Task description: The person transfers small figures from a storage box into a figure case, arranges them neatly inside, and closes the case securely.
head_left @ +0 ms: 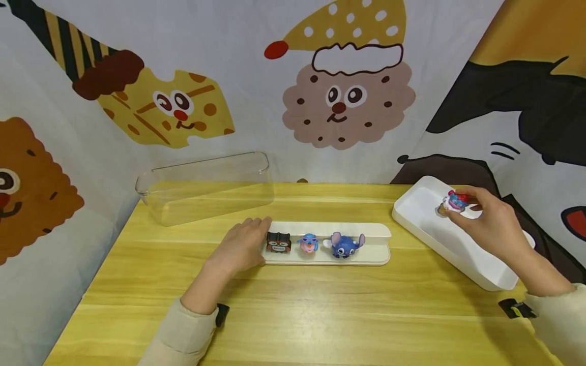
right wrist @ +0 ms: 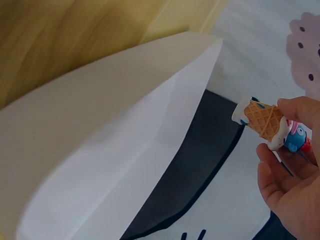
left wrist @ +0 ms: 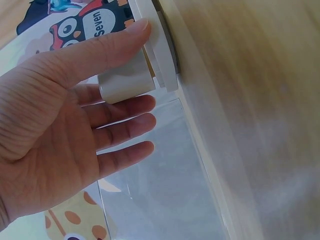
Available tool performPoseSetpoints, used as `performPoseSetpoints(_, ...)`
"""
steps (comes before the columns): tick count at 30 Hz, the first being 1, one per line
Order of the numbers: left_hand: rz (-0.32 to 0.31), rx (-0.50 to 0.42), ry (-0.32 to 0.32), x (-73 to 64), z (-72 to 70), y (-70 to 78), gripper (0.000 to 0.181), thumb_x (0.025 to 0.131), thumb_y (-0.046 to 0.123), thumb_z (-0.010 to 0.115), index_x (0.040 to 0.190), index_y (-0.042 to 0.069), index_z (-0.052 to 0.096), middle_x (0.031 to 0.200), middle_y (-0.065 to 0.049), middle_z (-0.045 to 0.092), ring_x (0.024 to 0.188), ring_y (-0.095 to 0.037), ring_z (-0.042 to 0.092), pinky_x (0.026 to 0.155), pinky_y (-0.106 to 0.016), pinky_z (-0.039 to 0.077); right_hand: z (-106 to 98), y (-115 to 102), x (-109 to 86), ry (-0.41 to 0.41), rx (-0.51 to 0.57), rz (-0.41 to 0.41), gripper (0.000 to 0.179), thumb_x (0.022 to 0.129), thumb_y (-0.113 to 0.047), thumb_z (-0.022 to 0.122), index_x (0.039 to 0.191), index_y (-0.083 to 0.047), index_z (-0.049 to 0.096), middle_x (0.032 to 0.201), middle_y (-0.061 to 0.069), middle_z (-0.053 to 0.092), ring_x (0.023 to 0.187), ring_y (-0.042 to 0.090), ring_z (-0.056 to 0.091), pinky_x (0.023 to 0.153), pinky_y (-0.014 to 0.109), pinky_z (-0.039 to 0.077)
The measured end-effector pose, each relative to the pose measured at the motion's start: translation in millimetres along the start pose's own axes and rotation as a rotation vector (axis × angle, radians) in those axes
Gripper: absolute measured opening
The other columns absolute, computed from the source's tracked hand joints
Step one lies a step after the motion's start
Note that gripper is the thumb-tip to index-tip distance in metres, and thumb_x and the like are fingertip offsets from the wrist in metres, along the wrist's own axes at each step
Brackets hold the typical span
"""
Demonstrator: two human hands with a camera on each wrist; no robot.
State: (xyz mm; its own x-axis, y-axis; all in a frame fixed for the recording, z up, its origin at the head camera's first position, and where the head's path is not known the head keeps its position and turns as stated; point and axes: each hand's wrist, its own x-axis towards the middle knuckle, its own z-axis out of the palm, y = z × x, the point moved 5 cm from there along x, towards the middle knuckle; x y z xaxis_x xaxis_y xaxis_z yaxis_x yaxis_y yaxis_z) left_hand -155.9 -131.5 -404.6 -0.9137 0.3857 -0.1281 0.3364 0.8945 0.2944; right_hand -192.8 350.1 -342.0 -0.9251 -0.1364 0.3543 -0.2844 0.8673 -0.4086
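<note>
My left hand [head_left: 242, 246] grips the left end of a white stepped display base [head_left: 375, 258], thumb at the front edge and fingers around the back. On the base stand a dark owl-faced figure [head_left: 279, 243], a small blue and pink figurine [head_left: 309, 244] and a big-eared blue figurine [head_left: 344, 245]. My right hand [head_left: 494, 226] pinches an ice-cream-cone figurine [right wrist: 264, 120] with a blue character and red on top. In the head view that hand is over a white open box [head_left: 476, 259]; the right wrist view shows the cone's waffle side clearly.
A clear plastic cover [head_left: 210, 195] lies at the back left of the wooden table [head_left: 311, 315], near the cartoon-printed cloth [head_left: 256, 101]. The white box stands at the right, angled to the display base.
</note>
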Motion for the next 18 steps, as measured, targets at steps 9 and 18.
performPoseSetpoints(9,0.001,0.004,0.001,0.5,0.8,-0.6,0.099,0.070,0.011,0.099,0.152,-0.003,0.046,0.141,-0.022,0.060,0.128,-0.039,0.057,0.111,-0.056,0.048,2.2,-21.6,-6.6,0.080,0.029,-0.114,0.061,0.073,0.007,0.091,0.127,0.003,0.063,0.110,0.021,0.067,0.094,0.014,0.058,0.078,0.002,0.035)
performPoseSetpoints(18,0.003,-0.001,0.001,0.2,0.0,-0.2,0.098,0.070,0.010,0.098,0.152,-0.003,0.045,0.142,-0.023,0.060,0.130,-0.041,0.056,0.111,-0.057,0.047,8.2,-38.5,-11.2,0.098,0.062,-0.143,0.062,0.070,0.010,0.091,0.126,0.004,0.064,0.108,0.021,0.069,0.094,0.003,0.051,0.079,0.003,0.037)
